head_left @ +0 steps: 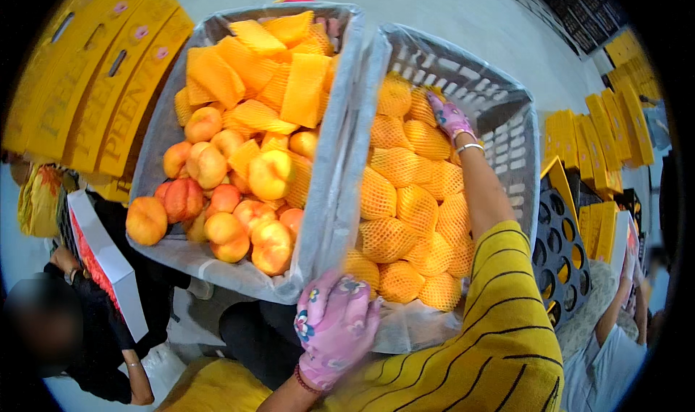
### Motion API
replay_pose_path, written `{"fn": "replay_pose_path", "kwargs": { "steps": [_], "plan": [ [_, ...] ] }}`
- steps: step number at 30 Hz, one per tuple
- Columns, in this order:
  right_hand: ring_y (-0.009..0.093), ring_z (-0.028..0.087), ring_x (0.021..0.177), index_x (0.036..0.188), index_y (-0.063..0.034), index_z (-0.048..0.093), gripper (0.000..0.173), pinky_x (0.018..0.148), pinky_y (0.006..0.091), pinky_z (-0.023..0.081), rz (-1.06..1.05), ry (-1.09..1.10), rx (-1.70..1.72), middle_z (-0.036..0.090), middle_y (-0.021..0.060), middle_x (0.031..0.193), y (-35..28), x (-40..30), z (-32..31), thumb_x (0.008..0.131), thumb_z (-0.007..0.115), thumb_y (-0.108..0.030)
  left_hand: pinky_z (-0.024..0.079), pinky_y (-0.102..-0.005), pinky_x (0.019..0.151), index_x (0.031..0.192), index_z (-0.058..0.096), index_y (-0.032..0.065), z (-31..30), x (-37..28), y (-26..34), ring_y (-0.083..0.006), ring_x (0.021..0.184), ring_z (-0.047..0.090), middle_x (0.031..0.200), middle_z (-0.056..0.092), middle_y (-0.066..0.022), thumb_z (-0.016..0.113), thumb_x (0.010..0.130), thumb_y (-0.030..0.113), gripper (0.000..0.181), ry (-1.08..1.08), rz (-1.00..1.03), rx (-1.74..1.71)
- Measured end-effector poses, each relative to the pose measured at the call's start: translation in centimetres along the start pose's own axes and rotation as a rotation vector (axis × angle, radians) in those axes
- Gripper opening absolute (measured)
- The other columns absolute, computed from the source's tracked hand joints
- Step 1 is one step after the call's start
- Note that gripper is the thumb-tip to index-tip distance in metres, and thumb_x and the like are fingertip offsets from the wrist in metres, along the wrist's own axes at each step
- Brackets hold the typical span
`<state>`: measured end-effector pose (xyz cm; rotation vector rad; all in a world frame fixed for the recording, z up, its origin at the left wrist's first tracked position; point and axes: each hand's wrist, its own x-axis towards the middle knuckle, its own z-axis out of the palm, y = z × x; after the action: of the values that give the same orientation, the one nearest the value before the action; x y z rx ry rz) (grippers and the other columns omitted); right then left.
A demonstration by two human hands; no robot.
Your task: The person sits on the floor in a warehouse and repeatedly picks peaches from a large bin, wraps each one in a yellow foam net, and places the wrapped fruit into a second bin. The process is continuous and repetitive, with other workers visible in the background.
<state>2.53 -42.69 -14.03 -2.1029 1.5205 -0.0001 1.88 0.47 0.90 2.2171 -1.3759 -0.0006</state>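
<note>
My right hand [452,114], in a pink flowered glove, reaches to the far end of the right crate [510,91]. Its fingers touch a peach in yellow foam netting [421,107]; whether they grip it is hidden. Many more netted peaches [415,205] fill this lined crate. At the near corner between the two crates is my left hand [337,322], gloved alike, with bent fingers beside the netted fruit. Its palm is out of sight. The left crate [217,279], lined with pale cloth, holds bare yellow-red peaches [206,165] at the near end and flat foam net sleeves [255,75] behind them.
Yellow cartons [98,86] are stacked at the left. At right stand a black tray with round holes [559,249] and more yellow cartons [592,135]. One person [108,325] sits at lower left by a white box [111,265]; another person [608,352] is at lower right.
</note>
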Motion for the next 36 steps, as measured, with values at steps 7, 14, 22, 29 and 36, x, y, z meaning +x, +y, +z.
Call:
{"fn": "replay_pose_path", "kwargs": {
  "steps": [7,14,22,29,36],
  "plan": [
    [0.033,0.055,0.105,0.114,-0.0123,0.058,0.05,0.089,0.0419,0.042,-0.096,0.148,-0.481,0.058,0.016,0.112,-5.9,-3.8,-4.0,0.085,0.042,-0.049,0.042,-0.0422,0.083,0.091,0.06,0.0087,0.8,-0.7,-0.9,-0.0282,0.101,0.052,0.092,0.058,-0.0074,0.072,0.063,0.019,0.032,0.116,0.05,-0.047],
    [0.035,0.06,0.087,0.1,-0.006,0.057,0.034,0.076,0.0436,0.047,-1.06,0.458,-0.043,0.063,0.0144,0.093,-22.5,-11.1,-2.3,0.077,0.06,-0.031,0.042,-0.0414,0.081,0.09,0.059,0.0078,-0.4,-1.6,-1.6,-0.0285,0.1,0.052,0.091,0.057,-0.0085,0.069,0.066,0.02,0.029,0.089,0.002,-0.041],
    [0.037,0.058,0.094,0.11,-0.0115,0.057,0.042,0.078,0.0409,0.047,-0.801,0.229,-0.36,0.059,0.0196,0.106,-25.9,-15.7,-4.1,0.073,0.065,-0.029,0.043,-0.0428,0.08,0.088,0.059,0.0087,-0.2,-1.4,-1.0,-0.0287,0.103,0.051,0.087,0.06,-0.0084,0.068,0.068,0.022,0.026,0.098,0.051,-0.108],
    [0.016,0.057,0.094,0.112,0.0004,0.055,0.035,0.085,0.0269,0.045,-0.587,-0.753,1.323,0.06,0.0064,0.101,-18.3,-29.5,-9.8,0.082,0.063,-0.016,0.045,-0.0312,0.086,0.12,0.05,0.0012,-2.1,-2.6,-3.0,-0.017,0.1,0.052,0.113,0.054,-0.0074,0.06,0.08,0.003,0.041,0.402,-0.53,-1.405],
    [0.016,0.055,0.096,0.09,-0.005,0.063,0.016,0.084,0.0302,0.044,-1.248,-0.075,0.54,0.06,0.0069,0.1,-12.1,-37.9,-0.7,0.082,0.063,-0.019,0.047,-0.0256,0.08,0.111,0.055,0.0004,-3.8,-5.1,-4.0,-0.0136,0.09,0.057,0.098,0.06,-0.0027,0.066,0.077,0.003,0.036,0.282,-0.61,-1.488]
  ]
}}
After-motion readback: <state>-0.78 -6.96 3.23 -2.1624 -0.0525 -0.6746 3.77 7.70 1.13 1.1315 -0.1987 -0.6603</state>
